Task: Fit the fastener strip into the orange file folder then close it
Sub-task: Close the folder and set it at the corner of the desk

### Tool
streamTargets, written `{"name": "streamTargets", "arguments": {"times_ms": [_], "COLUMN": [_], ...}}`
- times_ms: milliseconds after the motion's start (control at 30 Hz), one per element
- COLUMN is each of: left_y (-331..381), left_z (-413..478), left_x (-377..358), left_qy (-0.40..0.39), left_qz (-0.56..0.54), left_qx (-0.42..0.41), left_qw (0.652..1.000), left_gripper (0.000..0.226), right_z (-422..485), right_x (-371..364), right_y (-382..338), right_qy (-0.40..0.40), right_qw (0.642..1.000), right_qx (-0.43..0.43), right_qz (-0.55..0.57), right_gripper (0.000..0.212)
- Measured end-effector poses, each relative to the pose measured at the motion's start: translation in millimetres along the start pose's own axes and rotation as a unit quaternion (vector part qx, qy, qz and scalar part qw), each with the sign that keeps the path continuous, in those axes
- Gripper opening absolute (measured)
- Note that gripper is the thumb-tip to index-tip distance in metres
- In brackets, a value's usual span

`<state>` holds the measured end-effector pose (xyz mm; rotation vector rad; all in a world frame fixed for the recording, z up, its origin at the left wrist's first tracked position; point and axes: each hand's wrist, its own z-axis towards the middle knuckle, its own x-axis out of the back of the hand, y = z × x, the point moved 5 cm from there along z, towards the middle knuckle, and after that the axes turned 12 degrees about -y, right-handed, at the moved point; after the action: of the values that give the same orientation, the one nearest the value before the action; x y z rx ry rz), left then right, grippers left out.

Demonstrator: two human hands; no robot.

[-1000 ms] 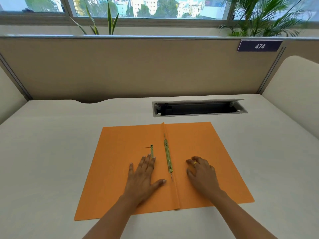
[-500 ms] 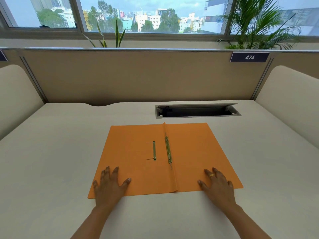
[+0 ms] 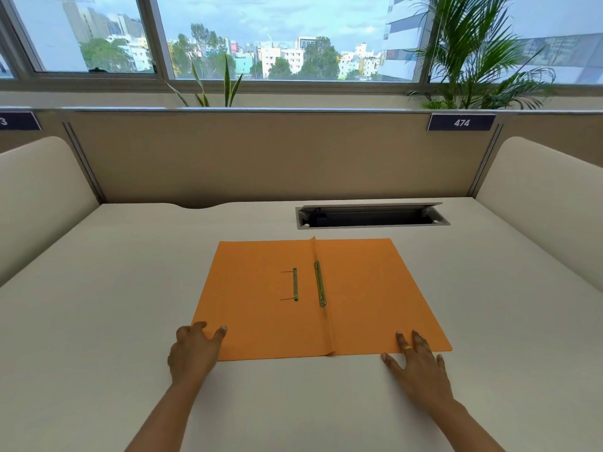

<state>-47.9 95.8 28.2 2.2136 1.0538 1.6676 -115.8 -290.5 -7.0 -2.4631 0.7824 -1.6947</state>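
Observation:
The orange file folder [image 3: 365, 288] lies open and flat on the desk. A brass fastener strip [image 3: 295, 284] with two thin prongs pointing left rests on its left flap. A second brass bar [image 3: 320, 288] runs along the centre crease. My left hand [image 3: 195, 350] sits at the folder's near left corner, fingers curled around the edge and thumb on top of the flap. My right hand [image 3: 416, 357] lies flat with spread fingers on the near right edge, a ring on one finger.
A cable slot [image 3: 372, 216] with a raised lid is set in the desk [image 3: 98, 321] behind the folder. Beige partitions enclose the desk at the back and both sides, with a 474 label [image 3: 461, 122] at the back right. Plants stand by the window.
Both hands have drawn back from the middle of the folder to its near edge. My left hand has curled around the near left corner. The camera has tilted up.

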Motion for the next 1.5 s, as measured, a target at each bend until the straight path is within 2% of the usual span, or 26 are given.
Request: {"name": "streamTargets", "arguments": {"times_ms": [133, 267, 433, 567, 667, 767, 933, 1067, 1233, 1400, 1500], "left_y": [-7.2, -21.7, -26.0, -26.2, -21.4, -8.0, 28.1, 67.3, 118.2, 160.1, 174.9], "left_z": [5.3, 14.4, 16.7, 13.6, 9.3, 0.3, -18.0, -34.7, -60.0, -83.2, -92.4], "left_x": [11.2, 17.1, 21.4, 28.9, 42.1, 54.9, 68.9, 80.0, 83.6, 64.7, 48.5], "left_qy": [0.006, -0.004, -0.042, -0.056, -0.026, 0.028, 0.062, 0.032, -0.024, -0.089, -0.133], "left_qz": [-0.088, -0.217, -0.409, -0.486, -0.515, -0.54, -0.594, -0.608, -0.573, -0.515, -0.458], "left_qx": [0.028, 0.041, 0.066, 0.068, 0.045, -0.008, -0.088, -0.163, -0.261, -0.341, -0.379], "left_qw": [0.996, 0.975, 0.909, 0.869, 0.856, 0.841, 0.797, 0.776, 0.776, 0.782, 0.793], "left_gripper": [0.056, 0.054, 0.034, 0.049, 0.043, 0.018, 0.026, 0.029, 0.032, 0.039, 0.042], "right_z": [0.5, -0.3, 0.0, -0.2, -1.1, -1.9, -3.7, -15.9, -52.8, -88.1, -94.8], "right_x": [1.0, 0.9, 2.2, 2.4, 2.5, 2.0, 12.2, 31.3, 78.0, 120.5, 132.9], "right_y": [-1.6, -2.3, -3.5, -3.6, -3.6, -3.1, -15.1, -60.1, -135.9, -183.9, -195.5], "right_qy": [-0.004, -0.006, -0.009, -0.012, -0.012, -0.011, -0.024, 0.008, 0.087, 0.135, 0.171], "right_qw": [1.0, 1.0, 1.0, 1.0, 1.0, 1.0, 1.0, 0.992, 0.938, 0.881, 0.862], "right_qx": [-0.002, 0.002, 0.001, 0.002, 0.003, 0.002, 0.0, 0.1, 0.28, 0.403, 0.437], "right_qz": [0.003, 0.003, -0.008, -0.011, -0.009, -0.01, -0.007, 0.079, 0.184, 0.209, 0.19], "right_gripper": [0.069, 0.07, 0.069, 0.069, 0.069, 0.069, 0.065, 0.056, 0.05, 0.068, 0.062]}}
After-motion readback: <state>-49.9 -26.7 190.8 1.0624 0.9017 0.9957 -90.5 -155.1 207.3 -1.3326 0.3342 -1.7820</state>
